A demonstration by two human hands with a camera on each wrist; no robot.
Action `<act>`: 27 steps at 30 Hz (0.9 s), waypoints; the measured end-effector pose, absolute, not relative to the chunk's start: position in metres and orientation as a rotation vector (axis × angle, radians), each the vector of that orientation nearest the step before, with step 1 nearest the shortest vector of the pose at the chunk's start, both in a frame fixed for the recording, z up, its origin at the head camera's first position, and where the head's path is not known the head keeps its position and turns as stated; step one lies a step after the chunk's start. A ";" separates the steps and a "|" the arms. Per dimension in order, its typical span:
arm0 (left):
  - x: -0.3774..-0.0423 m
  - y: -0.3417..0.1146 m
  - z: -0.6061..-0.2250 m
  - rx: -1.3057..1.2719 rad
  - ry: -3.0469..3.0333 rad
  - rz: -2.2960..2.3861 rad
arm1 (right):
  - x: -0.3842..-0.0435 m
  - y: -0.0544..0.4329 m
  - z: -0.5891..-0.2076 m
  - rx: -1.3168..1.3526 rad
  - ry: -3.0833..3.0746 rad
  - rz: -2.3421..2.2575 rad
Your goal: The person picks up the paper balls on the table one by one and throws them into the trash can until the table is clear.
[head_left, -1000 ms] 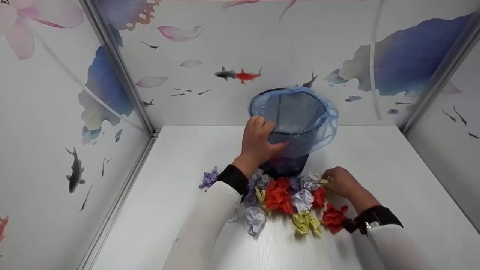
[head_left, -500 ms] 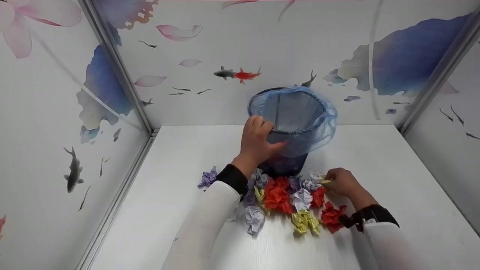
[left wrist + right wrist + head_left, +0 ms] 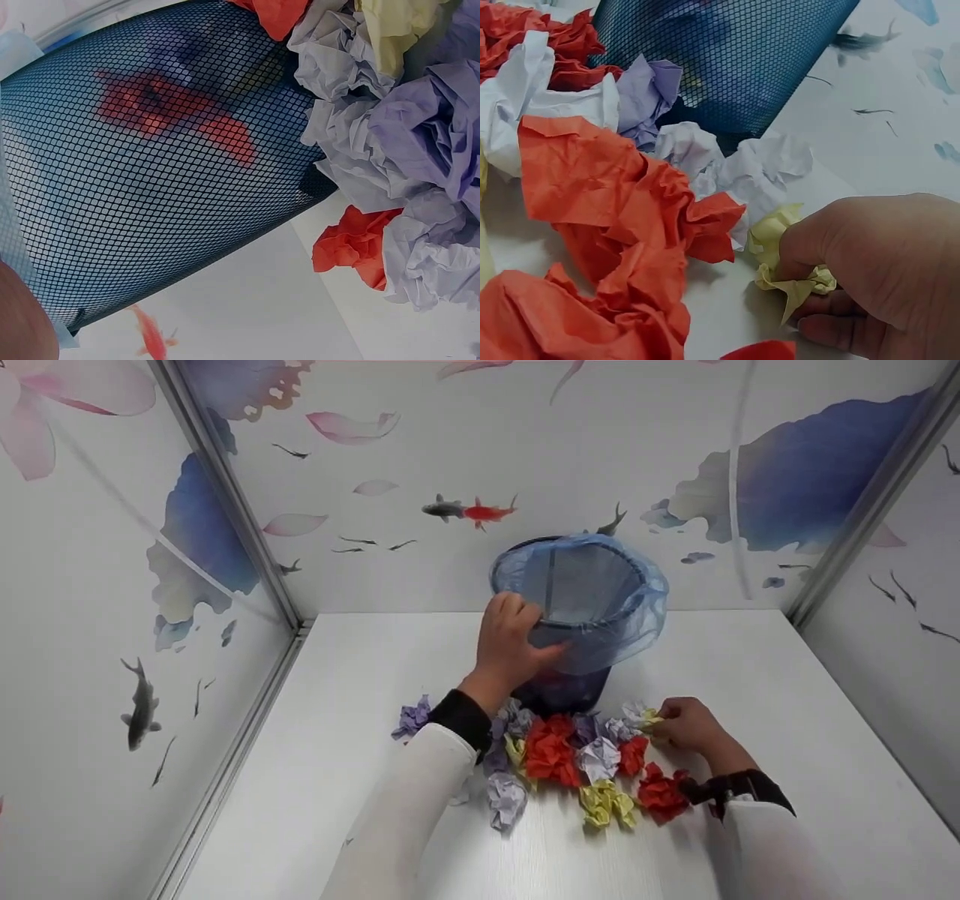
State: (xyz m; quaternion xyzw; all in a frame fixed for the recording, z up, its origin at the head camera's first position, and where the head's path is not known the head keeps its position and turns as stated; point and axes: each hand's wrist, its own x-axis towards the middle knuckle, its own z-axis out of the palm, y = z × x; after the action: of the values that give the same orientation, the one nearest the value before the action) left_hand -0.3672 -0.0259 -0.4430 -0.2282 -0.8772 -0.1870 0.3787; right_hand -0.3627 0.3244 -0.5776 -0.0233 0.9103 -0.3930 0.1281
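A dark mesh wastebasket [image 3: 566, 692] lined with a thin blue bag [image 3: 646, 611] stands near the back wall. My left hand [image 3: 508, 643] grips its near left rim, the thumb over the folded liner. Through the mesh, red and purple crumpled paper [image 3: 154, 105] shows inside the basket. To the right of the basket's base, my right hand [image 3: 691, 729] pinches a yellow crumpled paper ball [image 3: 774, 234] between thumb and fingers, low at the table. A white paper ball [image 3: 765, 169] lies right beside it.
Several red, white, purple and yellow paper balls crowd the table in front of the basket, among them a big red one [image 3: 553, 751] and a yellow one [image 3: 604, 804]. One purple ball [image 3: 412, 718] lies apart, left of the left wrist. Printed panels [image 3: 450, 435] enclose the back and sides.
The head view has shifted slightly. My left hand keeps its hold on the rim, and my right hand stays at the yellow paper ball with little movement.
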 end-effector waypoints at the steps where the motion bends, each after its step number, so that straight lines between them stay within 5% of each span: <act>1: -0.367 -0.026 -0.443 -0.583 -2.241 -0.480 | -0.362 0.325 -0.578 -0.049 2.635 -1.164; 27: -0.365 -0.025 -0.440 -0.576 -2.271 -0.480 | -0.345 0.336 -0.582 0.027 2.573 -1.486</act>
State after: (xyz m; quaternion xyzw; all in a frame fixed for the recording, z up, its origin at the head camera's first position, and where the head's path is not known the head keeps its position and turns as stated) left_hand -0.3654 -0.0249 -0.4399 -0.2240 -0.8835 -0.1868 0.3665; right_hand -0.3452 0.3358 -0.5821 0.0091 0.8628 -0.4982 0.0851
